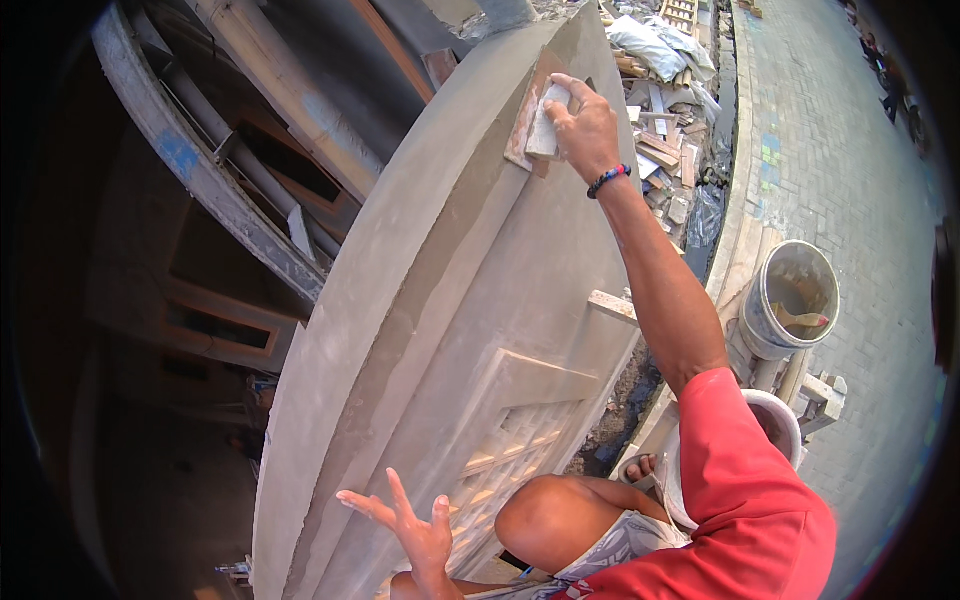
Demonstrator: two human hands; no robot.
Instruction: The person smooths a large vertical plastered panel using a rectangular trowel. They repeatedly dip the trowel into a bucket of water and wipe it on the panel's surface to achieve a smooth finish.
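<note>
My right hand [583, 128], with a dark braided band at the wrist, reaches far up the grey plastered ledge. Its fingers are wrapped round the pale block handle of a plastering float [522, 125], whose flat board lies against the ledge's upper end. Smooth grey plaster covers the long ledge [350, 290], and a darker strip runs along its edge. Low in the view, my left hand [415, 530] is open, fingers spread and whitish at the tips, holding nothing. It hovers near the lower part of the wall; whether it touches the surface I cannot tell.
At right stands a bucket [790, 300] with a brush inside, near a second white bucket [775, 425] partly behind my sleeve. Rubble and wood scraps [665, 140] line the gutter beside the paved road [850, 150]. A latticed wooden frame [520, 420] lies below; a dark interior is at left.
</note>
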